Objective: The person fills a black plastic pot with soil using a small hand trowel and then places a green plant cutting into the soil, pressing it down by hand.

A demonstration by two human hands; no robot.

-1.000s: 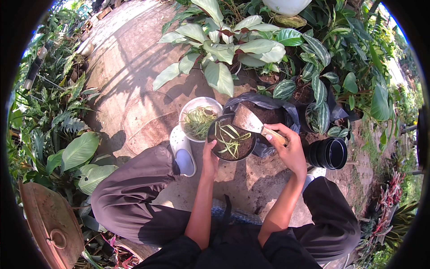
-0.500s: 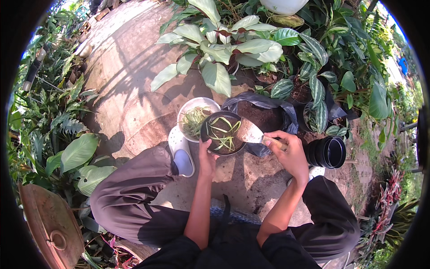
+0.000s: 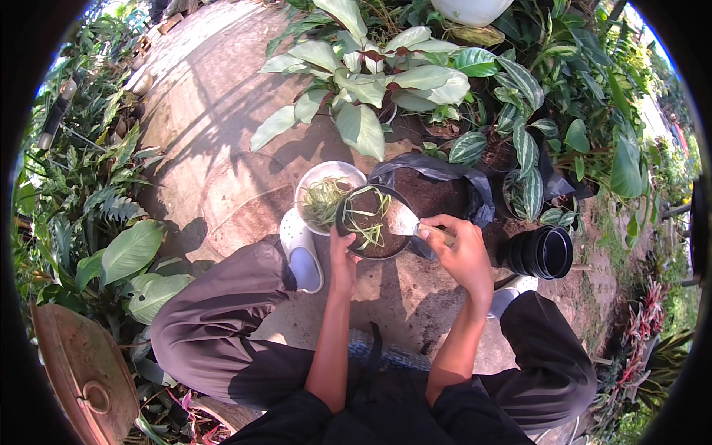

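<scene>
Concrete ground (image 3: 222, 111) fills the middle of the frame. Just right of centre, a black plastic bag (image 3: 482, 194) lies open over dark soil; its slack edge might snag a sleeve or fold inward if brushed. At the centre is a black pot (image 3: 343, 216) of soil, appearing to overlap the white bowl (image 3: 310, 178) on its left; whether its base rests on anything cannot be told. The right hand (image 3: 463, 256) is closed around the handle of a trowel (image 3: 401, 220), whose blade lies over the pot's right side. The left hand (image 3: 343, 263) grips the pot at its lower left only; a hard push from the right could therefore tip it and spill soil. Smallest, the green leaf strips (image 3: 371, 235) lie loosely on the soil beside the blade, which could bruise, drag or bury them if swept leftward.
</scene>
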